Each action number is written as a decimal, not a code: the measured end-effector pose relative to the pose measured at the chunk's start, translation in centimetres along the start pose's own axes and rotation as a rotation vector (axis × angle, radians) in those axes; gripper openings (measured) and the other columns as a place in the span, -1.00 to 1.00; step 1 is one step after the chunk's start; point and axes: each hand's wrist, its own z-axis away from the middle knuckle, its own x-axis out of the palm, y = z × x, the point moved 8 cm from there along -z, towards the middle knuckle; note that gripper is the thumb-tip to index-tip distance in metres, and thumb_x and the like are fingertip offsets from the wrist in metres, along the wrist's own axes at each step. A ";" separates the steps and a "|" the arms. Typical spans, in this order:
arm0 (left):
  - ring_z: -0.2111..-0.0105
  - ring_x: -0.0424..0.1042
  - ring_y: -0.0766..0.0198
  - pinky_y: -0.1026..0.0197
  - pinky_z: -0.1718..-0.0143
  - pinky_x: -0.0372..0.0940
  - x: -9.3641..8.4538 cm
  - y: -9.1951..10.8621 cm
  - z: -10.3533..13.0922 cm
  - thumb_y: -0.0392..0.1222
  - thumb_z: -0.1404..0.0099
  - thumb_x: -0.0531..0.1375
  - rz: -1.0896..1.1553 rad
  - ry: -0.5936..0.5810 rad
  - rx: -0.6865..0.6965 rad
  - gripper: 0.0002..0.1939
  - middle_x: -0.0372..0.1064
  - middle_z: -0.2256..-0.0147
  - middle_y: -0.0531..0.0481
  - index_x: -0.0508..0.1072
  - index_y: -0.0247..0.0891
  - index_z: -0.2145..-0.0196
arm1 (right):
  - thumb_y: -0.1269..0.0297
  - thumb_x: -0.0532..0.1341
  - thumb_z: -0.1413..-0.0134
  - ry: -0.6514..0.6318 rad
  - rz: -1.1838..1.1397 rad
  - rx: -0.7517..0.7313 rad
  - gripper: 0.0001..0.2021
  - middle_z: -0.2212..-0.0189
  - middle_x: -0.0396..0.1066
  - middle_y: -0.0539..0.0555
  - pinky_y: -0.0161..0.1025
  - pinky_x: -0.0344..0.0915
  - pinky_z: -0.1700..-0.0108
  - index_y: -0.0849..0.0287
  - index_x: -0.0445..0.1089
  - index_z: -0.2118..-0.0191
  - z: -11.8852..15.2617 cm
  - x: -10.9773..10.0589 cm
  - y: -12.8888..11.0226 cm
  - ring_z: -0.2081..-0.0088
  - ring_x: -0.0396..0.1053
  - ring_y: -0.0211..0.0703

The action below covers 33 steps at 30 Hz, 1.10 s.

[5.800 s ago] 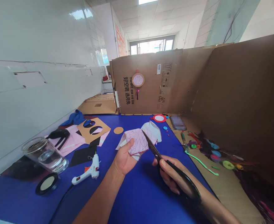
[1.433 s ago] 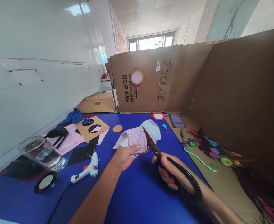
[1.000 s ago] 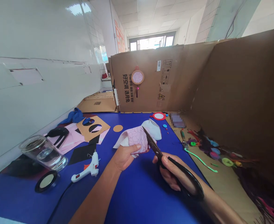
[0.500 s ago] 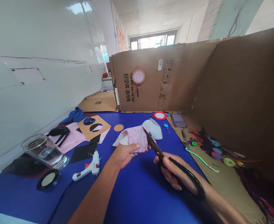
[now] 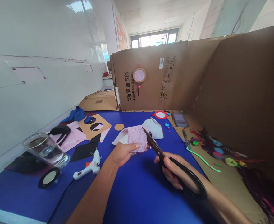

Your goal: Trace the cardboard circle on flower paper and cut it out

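Observation:
My left hand (image 5: 125,153) pinches a pale pink patterned fabric (image 5: 137,137) with its thumb on top, holding it up over the blue table (image 5: 132,199). White folds of cloth (image 5: 154,128) spread out behind and to the right of it. My right hand (image 5: 171,171) is wrapped around black-handled scissors (image 5: 156,147). Their blades point up and left, with the tips at the right part of the fabric; how far the blades are apart I cannot tell. A tan cardboard disc (image 5: 119,127) lies just beyond the fabric.
On the left are a white glue gun (image 5: 90,166), a glass jar of water (image 5: 49,152), its black-rimmed lid (image 5: 49,178) and a tan sheet with round holes (image 5: 87,130). A red-rimmed disc (image 5: 160,115) lies behind. Cardboard walls (image 5: 179,77) stand at the back and right.
The view has shifted very slightly. Both hands keep nearly the same pose, with the scissors still at the fabric.

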 end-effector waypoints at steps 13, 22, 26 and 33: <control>0.03 0.70 -0.25 -0.17 -0.02 0.55 0.0 0.3 0.1 -0.18 -0.15 0.53 0.016 -0.012 0.008 -0.24 0.70 0.07 -0.36 0.54 -0.30 -0.30 | -0.40 0.31 -0.31 0.039 -0.017 0.014 -0.36 0.52 0.12 -0.17 -0.43 -0.06 0.65 0.18 0.42 -0.01 0.2 -0.1 0.3 0.58 -0.11 -0.40; 0.03 0.70 -0.24 -0.15 -0.01 0.55 -0.3 0.2 0.1 -0.19 -0.18 0.52 0.008 -0.029 0.017 -0.29 0.70 0.06 -0.37 0.56 -0.29 -0.29 | -0.45 0.32 -0.25 0.044 -0.005 0.039 -0.32 0.54 0.11 -0.19 -0.43 -0.04 0.67 0.17 0.41 0.00 0.1 0.2 0.3 0.61 -0.11 -0.40; 0.07 0.71 -0.22 -0.16 0.00 0.55 -0.2 0.4 0.2 -0.17 -0.17 0.54 0.000 -0.020 0.020 -0.27 0.71 0.10 -0.36 0.56 -0.30 -0.29 | -0.43 0.31 -0.27 0.002 -0.025 0.012 -0.34 0.53 0.11 -0.18 -0.41 -0.03 0.64 0.16 0.41 0.01 0.0 0.5 0.0 0.59 -0.09 -0.39; 0.03 0.69 -0.24 -0.17 -0.02 0.55 -0.2 0.4 0.3 -0.16 -0.17 0.54 -0.032 -0.010 0.018 -0.26 0.69 0.06 -0.37 0.56 -0.31 -0.29 | -0.41 0.28 -0.33 -0.028 -0.025 -0.011 -0.37 0.49 0.14 -0.15 -0.39 0.02 0.59 0.16 0.40 0.00 -0.1 0.3 0.2 0.55 -0.03 -0.36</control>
